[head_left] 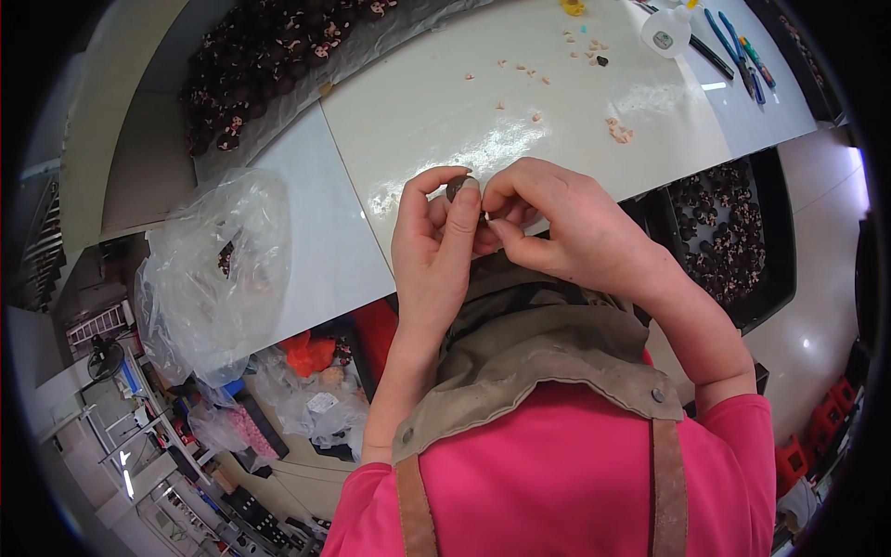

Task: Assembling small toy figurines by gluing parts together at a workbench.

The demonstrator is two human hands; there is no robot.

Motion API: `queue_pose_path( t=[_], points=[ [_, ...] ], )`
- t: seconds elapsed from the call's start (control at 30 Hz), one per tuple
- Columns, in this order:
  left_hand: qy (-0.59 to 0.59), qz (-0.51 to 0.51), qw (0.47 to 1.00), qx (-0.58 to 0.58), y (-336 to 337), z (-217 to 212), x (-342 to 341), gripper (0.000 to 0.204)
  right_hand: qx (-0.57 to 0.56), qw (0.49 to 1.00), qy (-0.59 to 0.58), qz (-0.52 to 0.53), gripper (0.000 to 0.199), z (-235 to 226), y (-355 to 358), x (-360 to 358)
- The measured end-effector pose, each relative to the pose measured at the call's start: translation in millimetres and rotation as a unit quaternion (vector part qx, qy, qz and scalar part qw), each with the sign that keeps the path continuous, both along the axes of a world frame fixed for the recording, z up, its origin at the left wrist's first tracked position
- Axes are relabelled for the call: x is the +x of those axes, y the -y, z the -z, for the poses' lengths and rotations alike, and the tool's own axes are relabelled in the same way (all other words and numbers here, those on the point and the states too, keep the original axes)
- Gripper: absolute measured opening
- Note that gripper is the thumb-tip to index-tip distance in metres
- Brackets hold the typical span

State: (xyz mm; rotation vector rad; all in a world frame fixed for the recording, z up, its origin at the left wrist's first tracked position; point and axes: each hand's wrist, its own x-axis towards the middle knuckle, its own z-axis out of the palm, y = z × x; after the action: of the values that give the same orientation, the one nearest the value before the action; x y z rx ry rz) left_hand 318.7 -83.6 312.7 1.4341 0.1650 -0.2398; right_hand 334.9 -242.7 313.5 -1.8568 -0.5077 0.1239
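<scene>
Pink shirt (557, 473) and olive apron (548, 367) closest to view, facing the worktop (408, 125). Left hand (438, 227): dark round piece (455, 188) gripped between thumb and forefinger. Right hand (548, 209) just beside it, thumb and forefinger curled toward each other; tiny pale bit (486, 215) at the tips, can't tell from where I stand if it's gripped. Beyond the left hand, off to its left: heap of dark pieces (264, 70) on plastic sheeting. Left of the left hand: crumpled clear bag (218, 260). Beyond the right hand: pinkish crumbs (619, 132); farther out, white bottle (665, 33), then blue-handled tool (733, 45). Right of the right hand: black tray (780, 246), more dark pieces inside.
</scene>
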Motion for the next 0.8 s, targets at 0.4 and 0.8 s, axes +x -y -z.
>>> queue_pose_path(
  t=[0.4, 0.8],
  points=[
    [0.010, 0.016, 0.995, 0.097, 3.7, 0.9, 4.7, 0.024, -0.057, 0.988, 0.133, 0.053, 0.021, 22.1, -11.5, -5.1],
    [-0.026, 0.008, 0.993, 0.117, 2.9, -2.2, 10.8, 0.025, -0.106, 0.958, 0.260, 0.053, 0.024, 24.2, -14.5, 4.6]
  ],
)
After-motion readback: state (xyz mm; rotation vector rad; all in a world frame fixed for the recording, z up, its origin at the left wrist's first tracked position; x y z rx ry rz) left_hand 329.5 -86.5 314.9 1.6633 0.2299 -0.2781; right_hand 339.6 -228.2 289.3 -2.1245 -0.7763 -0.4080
